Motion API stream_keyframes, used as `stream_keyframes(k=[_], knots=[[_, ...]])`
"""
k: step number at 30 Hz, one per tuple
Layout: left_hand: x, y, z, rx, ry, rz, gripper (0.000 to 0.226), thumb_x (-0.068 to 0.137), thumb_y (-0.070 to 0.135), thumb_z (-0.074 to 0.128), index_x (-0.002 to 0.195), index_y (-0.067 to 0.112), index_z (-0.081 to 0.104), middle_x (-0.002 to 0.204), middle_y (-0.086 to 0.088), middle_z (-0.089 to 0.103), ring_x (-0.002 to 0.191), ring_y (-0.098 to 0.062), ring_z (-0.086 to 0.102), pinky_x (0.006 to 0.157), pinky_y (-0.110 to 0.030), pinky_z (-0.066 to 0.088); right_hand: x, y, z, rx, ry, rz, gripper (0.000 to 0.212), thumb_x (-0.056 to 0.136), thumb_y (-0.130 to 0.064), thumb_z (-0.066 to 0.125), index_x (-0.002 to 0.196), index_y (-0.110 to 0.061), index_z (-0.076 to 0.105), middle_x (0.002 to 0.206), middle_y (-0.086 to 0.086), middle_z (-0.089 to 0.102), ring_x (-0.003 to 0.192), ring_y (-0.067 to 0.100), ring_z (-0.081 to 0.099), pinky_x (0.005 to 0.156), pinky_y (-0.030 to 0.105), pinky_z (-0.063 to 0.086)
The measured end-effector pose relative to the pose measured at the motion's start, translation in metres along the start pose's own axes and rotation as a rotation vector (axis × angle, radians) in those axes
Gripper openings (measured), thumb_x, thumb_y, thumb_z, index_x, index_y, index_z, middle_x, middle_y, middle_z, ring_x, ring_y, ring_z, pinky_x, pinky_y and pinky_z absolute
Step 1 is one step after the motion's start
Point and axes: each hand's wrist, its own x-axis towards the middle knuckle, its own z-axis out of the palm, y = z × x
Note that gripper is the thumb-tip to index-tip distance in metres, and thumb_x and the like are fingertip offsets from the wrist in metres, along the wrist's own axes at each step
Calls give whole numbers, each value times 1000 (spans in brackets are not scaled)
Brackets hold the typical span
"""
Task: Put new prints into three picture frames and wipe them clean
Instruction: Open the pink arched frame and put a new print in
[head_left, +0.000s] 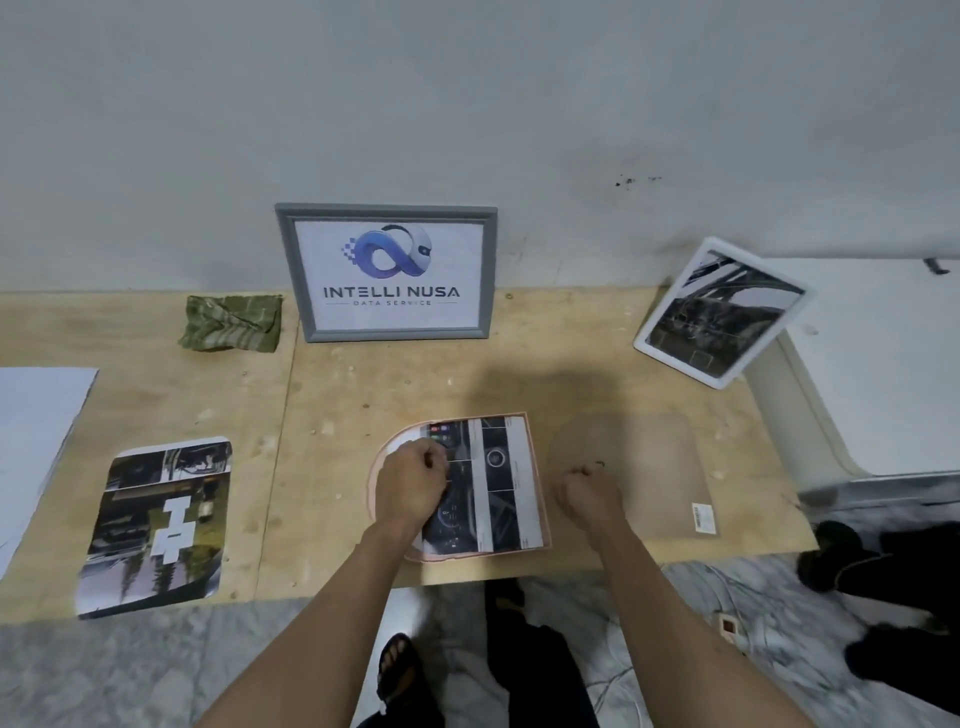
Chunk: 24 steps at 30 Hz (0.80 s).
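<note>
L hand (411, 480) atop print (488, 483) in pink frame (540, 499)

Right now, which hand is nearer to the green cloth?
Left. The left hand rests on the print in the pink frame, diagonally below the green cloth; the right hand lies farther right.

Two bare forearms without sleeves, hands without rings or gloves, dark trousers (535, 670), a dark open-toed sandal (397, 670)

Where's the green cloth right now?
In the head view the green cloth lies crumpled on the wooden board, far left, by the wall, just left of the grey frame with the logo print. Neither hand touches it.
</note>
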Motion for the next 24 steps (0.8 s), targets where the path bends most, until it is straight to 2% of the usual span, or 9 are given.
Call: stream_keyframes(k=[2, 6, 8, 9, 10, 13, 17, 20, 24], knots=[[-3, 24, 18, -36, -74, -2, 17, 93, 18, 62, 104, 18, 75, 106, 1, 75, 93, -19, 67, 73, -22, 41, 11, 6, -25, 0, 20, 6, 18, 90, -7, 45, 86, -3, 62, 86, 12, 61, 81, 26, 56, 74, 34, 45], [-4, 74, 64, -93, -248, -37, 23, 90, 20, 67, 111, 13, 73, 106, -3, 73, 92, -18, 65, 75, -22, 44, 47, 24, -83, -133, 114, -10, 19, 88, -7, 48, 72, -4, 59, 73, 8, 53, 72, 27, 49, 66, 32, 35], [-3, 92, 87, -105, -328, -96, 16, 85, 21, 66, 98, 16, 73, 95, -4, 74, 91, -26, 69, 74, -28, 52, 62, 32, -111, -246, 163, -5, 15, 85, -7, 49, 71, -8, 52, 71, 7, 47, 65, 25, 46, 62, 33, 35], [-3, 102, 100, -93, -357, -110, 12, 82, 24, 64, 89, 16, 71, 88, -4, 74, 88, -29, 70, 75, -33, 55, 70, 37, -126, -315, 186, 10, 7, 86, -10, 51, 82, -7, 56, 80, 10, 51, 72, 26, 50, 65, 34, 40], [-1, 108, 112, -69, -378, -121, 16, 81, 29, 61, 84, 16, 69, 86, -4, 74, 88, -30, 71, 76, -35, 57, 78, 43, -137, -386, 212, 27, 17, 87, -16, 51, 100, -6, 57, 96, 15, 54, 87, 31, 54, 74, 38, 44], [-2, 131, 138, 59, -339, -150, 29, 86, 31, 56, 96, 10, 71, 100, -9, 74, 100, -32, 68, 76, -27, 47, 99, 55, -160, -500, 235, 64, 39, 89, -27, 49, 122, -6, 47, 121, 16, 52, 113, 37, 48, 92, 44, 42], [-6, 150, 154, 62, -275, -297, 28, 89, 27, 56, 103, 7, 70, 113, -16, 69, 108, -36, 62, 77, -27, 37, 107, 59, -171, -304, 194, 122, 30, 87, -25, 49, 112, -8, 49, 105, 12, 59, 98, 34, 57, 80, 39, 46], [-4, 150, 155, -6, -266, -328, 52, 79, 34, 45, 115, 3, 67, 122, -19, 66, 116, -38, 58, 82, -28, 38, 110, 65, -182, -159, 189, 105, 17, 88, -14, 47, 102, -8, 55, 99, 13, 61, 88, 32, 54, 73, 36, 40], [-2, 142, 137, -146, -151, -286, 39, 88, 8, 52, 123, 11, 70, 124, -9, 70, 114, -29, 62, 93, -29, 46, 105, 70, -192, 124, 194, 83, 10, 86, -9, 58, 89, -14, 67, 100, 13, 68, 89, 29, 60, 78, 39, 49]])
